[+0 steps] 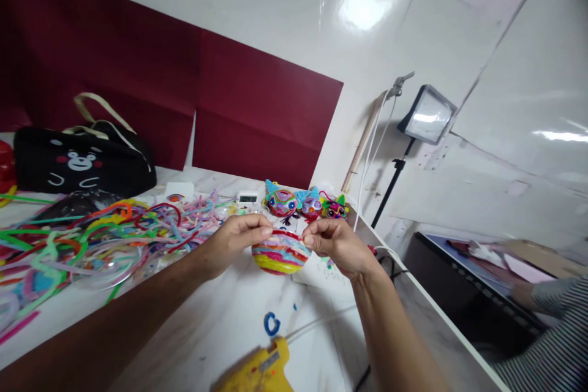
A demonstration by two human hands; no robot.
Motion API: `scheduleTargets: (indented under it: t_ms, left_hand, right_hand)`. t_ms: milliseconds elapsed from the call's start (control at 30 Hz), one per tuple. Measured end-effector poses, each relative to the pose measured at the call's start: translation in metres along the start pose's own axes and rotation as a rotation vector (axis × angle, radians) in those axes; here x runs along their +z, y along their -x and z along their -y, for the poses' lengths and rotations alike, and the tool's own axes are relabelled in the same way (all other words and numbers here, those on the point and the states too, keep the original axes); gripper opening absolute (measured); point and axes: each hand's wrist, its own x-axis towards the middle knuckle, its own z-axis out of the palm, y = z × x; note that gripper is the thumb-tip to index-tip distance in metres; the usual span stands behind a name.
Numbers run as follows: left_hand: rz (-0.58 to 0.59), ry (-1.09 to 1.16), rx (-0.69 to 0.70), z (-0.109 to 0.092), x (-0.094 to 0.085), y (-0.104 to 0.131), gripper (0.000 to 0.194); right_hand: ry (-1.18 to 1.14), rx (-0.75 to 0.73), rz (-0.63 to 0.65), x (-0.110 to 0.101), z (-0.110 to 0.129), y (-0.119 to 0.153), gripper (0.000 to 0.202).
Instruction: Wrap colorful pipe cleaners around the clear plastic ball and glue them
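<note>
Where the wall rises behind your table: two dark red sheets stand side by side against its lower part.
Pile: fuzzy sticks in many colours lie tangled over the table to your left.
Co-worker: a person in a striped top is at the far right, beyond your table's edge.
Bag: the black bag, printed with a bear's face, sits behind the pile.
Lamp: the lamp stands on a black pole beyond the table's right side.
Your left hand: thumb and forefinger are pinched together on the striped bowl, at the left of its upper edge.
Your right hand: thumb and fingertips are closed on the same edge, at its right.
Bowl: it sits between your hands, in front of you (whether it touches the table, you cannot tell from here).
Glue gun: the yellow glue gun lies nearest you, only partly in view.
Toys: three colourful toys stand in a row beyond your hands.
Clock: the small white clock is just left of them.
Ring: the blue ring lies between bowl and glue gun, open on one side.
</note>
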Motion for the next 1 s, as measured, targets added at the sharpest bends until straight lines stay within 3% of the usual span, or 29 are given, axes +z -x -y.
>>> scheduleTargets:
  t_ms: [300,433,633,867,1000]
  left_hand:
    - [0.045,-0.162,0.073,-0.002,-0.008,-0.002,0.017]
    - [0.008,-0.340,0.176,-0.010,-0.001,0.003,0.018]
    - [0.063,-0.644,0.327,-0.016,0.011,0.007,0.015]
    - [0.058,-0.616,0.290,-0.018,0.011,0.006,0.014]
    - [0.009,-0.500,0.234,-0.017,0.009,0.004,0.013]
  right_hand:
    - [0.060,-0.028,-0.024,0.010,0.008,0.005,0.040]
    - [0.126,-0.040,-0.038,0.015,0.006,0.006,0.043]
    - [0.230,-0.114,-0.047,0.022,-0.001,0.007,0.041]
    - [0.352,-0.112,-0.085,0.031,0.000,0.010,0.035]
    - [0.281,-0.156,-0.087,0.032,0.001,0.010,0.028]
